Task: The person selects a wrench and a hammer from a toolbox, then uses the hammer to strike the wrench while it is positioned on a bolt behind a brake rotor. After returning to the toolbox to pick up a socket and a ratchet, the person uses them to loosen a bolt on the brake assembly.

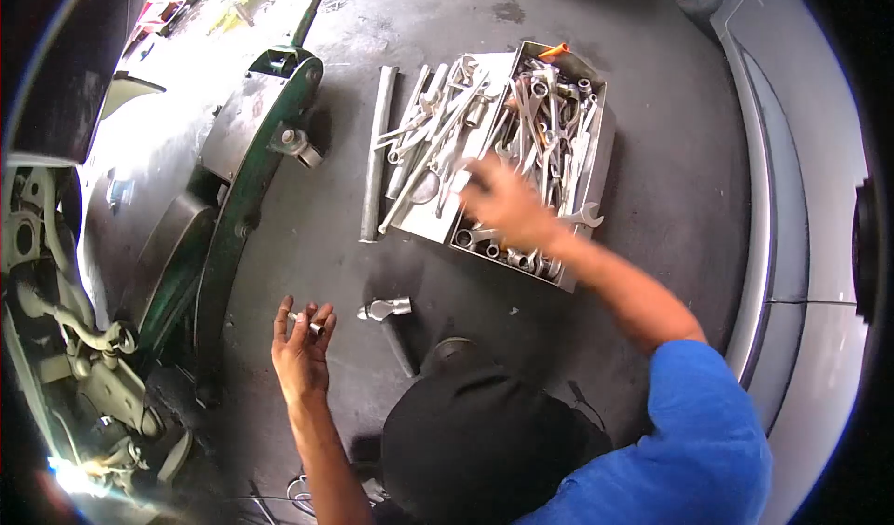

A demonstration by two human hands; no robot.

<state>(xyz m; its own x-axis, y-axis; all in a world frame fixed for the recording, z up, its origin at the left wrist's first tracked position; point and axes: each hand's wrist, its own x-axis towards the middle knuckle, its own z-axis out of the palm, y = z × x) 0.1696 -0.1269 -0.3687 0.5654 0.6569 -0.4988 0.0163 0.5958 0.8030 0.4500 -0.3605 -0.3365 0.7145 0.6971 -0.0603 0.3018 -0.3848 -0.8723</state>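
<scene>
My left hand (303, 343) is at the lower left above the floor, fingers curled around a small shiny metal piece (315, 327), perhaps a bolt or socket. My right hand (507, 206), smeared by motion, reaches over the near part of a metal toolbox (607, 138). At its fingertips shows a short bright metal piece that looks like a socket (461, 181). Wrenches and sockets fill the toolbox, and an open-end wrench (587, 215) sticks out past its right wall. Between my hands, a ratchet (399, 343) with a metal head lies on the floor.
More wrenches rest on the open toolbox lid (424, 218). Left of it lies a long metal tube (377, 152). A green floor jack (251, 152) stands at left, beside car undercarriage parts (102, 357). A grey car body (815, 245) borders the right side.
</scene>
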